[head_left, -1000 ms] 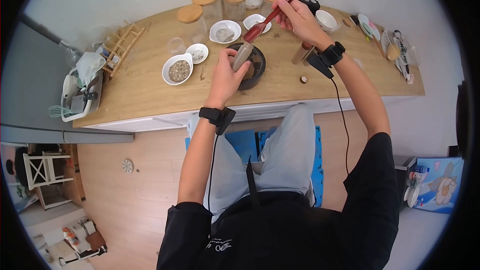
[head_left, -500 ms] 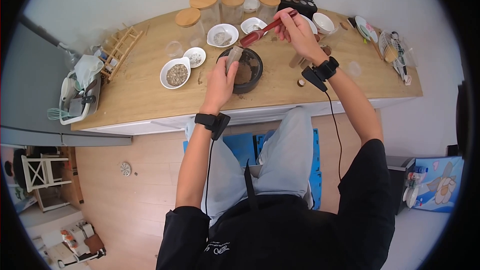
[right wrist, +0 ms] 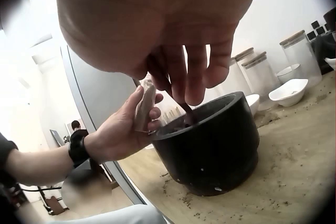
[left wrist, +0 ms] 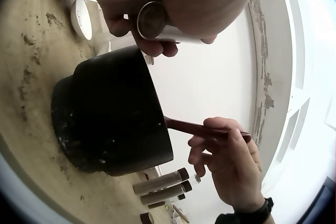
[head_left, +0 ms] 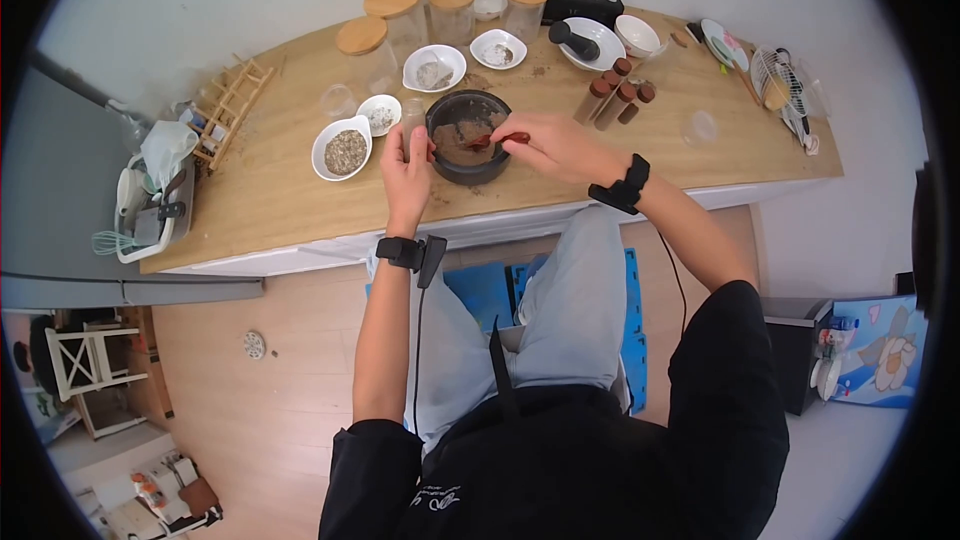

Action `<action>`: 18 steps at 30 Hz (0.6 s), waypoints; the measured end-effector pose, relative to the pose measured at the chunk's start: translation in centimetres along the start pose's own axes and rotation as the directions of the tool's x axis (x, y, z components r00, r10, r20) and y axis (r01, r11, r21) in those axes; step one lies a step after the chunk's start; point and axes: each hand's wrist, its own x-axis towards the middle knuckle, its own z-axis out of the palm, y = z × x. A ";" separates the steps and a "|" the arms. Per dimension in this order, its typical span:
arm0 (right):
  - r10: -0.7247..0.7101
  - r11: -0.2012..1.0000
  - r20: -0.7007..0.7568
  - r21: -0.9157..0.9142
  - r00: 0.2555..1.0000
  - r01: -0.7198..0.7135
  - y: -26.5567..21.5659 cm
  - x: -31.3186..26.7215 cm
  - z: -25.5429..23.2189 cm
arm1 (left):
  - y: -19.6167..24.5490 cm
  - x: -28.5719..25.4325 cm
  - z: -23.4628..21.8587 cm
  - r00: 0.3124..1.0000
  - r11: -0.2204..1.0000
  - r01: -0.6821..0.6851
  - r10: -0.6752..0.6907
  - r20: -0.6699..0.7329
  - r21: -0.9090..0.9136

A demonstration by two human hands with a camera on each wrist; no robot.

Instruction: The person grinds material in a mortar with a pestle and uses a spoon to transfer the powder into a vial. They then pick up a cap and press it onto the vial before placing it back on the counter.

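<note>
My left hand [head_left: 406, 178] grips a small clear glass tube [head_left: 414, 112] upright at the left of a black mortar [head_left: 468, 177]. In the right wrist view the tube [right wrist: 144, 109] looks filled with pale brown powder. My right hand [head_left: 562, 148] pinches the handle of a dark red scoop [head_left: 514, 137] from the mortar's right side. The scoop's head is down in the brown powder [head_left: 452, 147] inside the mortar. From the left wrist view, the mortar's wall hides that head, and only the handle [left wrist: 195, 128] rises over the rim.
White bowls [head_left: 343, 174] of ground material stand left of and behind the mortar, with wood-lidded glass jars [head_left: 398, 25] farther back. Several brown-capped tubes [head_left: 603, 102] stand at right. A black pestle [head_left: 572, 39] rests in a white bowl [head_left: 602, 62]. Spilled powder dots the wooden counter [head_left: 290, 210].
The scoop has gone from above the tube's mouth down into the mortar, its handle now on the right. My left hand has shifted left and turned the tube upright.
</note>
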 end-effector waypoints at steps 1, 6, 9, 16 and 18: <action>0.093 0.993 0.020 0.074 0.995 -0.094 -0.4 -0.2 -0.4 | -0.1 -0.1 -0.2 1.000 0.999 0.006 -0.006 0.003 -0.034; 0.103 0.984 -0.147 0.158 0.984 -0.079 0.7 -0.3 1.6 | 0.3 -0.4 0.2 1.000 0.993 0.003 -0.005 -0.017 -0.114; 0.048 0.989 -0.107 0.147 0.993 -0.033 0.7 -0.8 1.9 | 0.6 -0.6 0.3 1.000 0.991 0.003 0.000 0.024 -0.133; 0.055 0.998 -0.061 0.006 0.997 -0.055 -0.5 -0.4 -1.6 | 0.3 -0.7 0.6 0.999 0.991 -0.019 0.023 0.024 -0.130; -0.078 0.981 -0.035 -0.179 0.996 0.071 0.4 -1.0 -1.2 | 0.1 -0.7 0.6 0.999 0.993 -0.018 0.022 0.027 -0.118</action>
